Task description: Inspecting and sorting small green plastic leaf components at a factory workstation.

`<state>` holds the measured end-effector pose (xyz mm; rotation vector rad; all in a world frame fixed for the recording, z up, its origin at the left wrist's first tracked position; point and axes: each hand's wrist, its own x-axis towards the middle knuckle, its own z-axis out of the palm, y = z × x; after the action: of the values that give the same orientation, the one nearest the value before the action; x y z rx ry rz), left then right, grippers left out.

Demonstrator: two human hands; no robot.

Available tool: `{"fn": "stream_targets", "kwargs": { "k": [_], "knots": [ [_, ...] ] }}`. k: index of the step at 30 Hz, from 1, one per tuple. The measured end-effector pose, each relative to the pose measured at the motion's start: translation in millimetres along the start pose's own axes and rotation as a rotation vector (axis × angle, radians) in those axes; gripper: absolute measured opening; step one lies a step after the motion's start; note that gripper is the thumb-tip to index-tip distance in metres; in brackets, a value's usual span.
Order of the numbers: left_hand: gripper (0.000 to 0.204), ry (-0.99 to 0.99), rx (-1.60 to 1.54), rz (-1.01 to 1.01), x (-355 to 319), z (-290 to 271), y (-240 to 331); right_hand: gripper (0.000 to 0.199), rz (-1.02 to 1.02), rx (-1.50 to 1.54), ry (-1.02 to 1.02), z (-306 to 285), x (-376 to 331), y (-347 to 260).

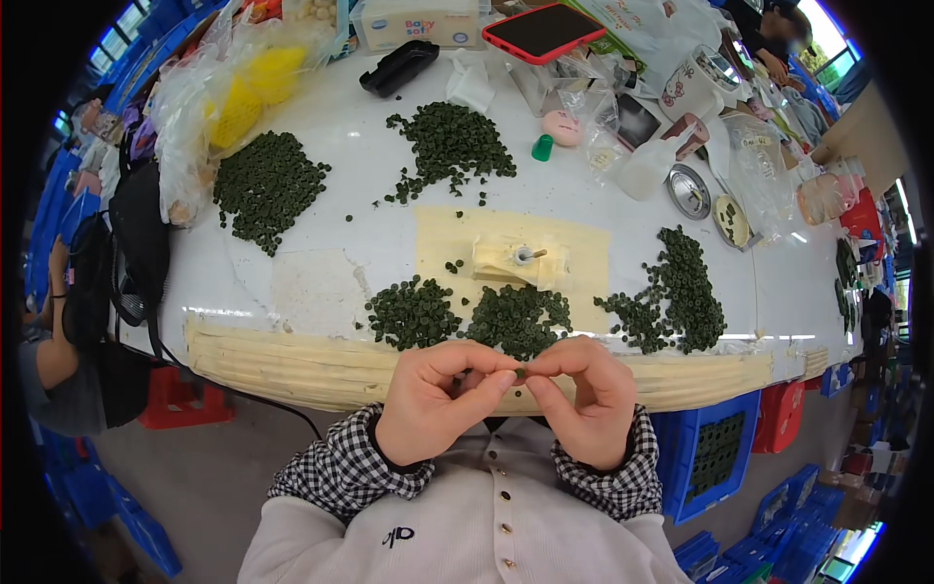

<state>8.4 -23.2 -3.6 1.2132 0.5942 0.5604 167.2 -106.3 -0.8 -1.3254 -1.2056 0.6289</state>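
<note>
far-left pile (266,189): dark green small discs heaped on the white counter (321,282), just right of clear bags (209,92) with yellow stuff inside.
top pile (452,146): same green discs, further back, near a black case (399,66) and a red phone (543,31).
near-left pile (413,313): at the counter's front edge, just above the left hand.
left hand (428,399): grip closed, thumb and forefinger pinched on the disc, fingertips meeting the right hand's.
disc (521,372): one tiny green piece, held between both hands' fingertips, in front of the counter edge, over the chest.
right hand (581,397): grip closed, pinching the same disc from the other side.
middle pile (518,319): directly behind the hands, partly on a yellow mat (584,255).
fixture (520,261): cream block with a metal pin, on the mat.
right pile (676,292): biggest spread, near the right edge.
blue crate (715,456): below the counter, holds more green discs.
</note>
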Motion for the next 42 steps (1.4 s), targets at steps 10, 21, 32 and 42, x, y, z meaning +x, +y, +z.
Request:
{"fn": "stream_targets", "kwargs": {
  "k": [10, 21, 32, 42],
  "knots": [
    [0.012, 0.069, 0.144, 0.148, 0.2, 2.6, -5.1, 0.011, 0.103, 0.072, -0.026, -0.4, -0.3, 0.8],
    [0.011, 0.091, 0.21, 0.195, -1.1, 1.5, -8.3, 0.011, 0.004, 0.02, 0.012, 7.2, -2.8, 3.7],
    [0.01, 0.301, 0.697, 0.255, -1.8, -28.3, 11.4, 0.012, -0.158, -0.44, -0.393, -26.7, 8.5, 3.8],
    [0.019, 0.45, -0.046, 0.102, -2.0, -52.6, 16.6, 0.017, -0.223, -0.757, -0.36, -11.3, 0.5, 9.4]
  ]
}}
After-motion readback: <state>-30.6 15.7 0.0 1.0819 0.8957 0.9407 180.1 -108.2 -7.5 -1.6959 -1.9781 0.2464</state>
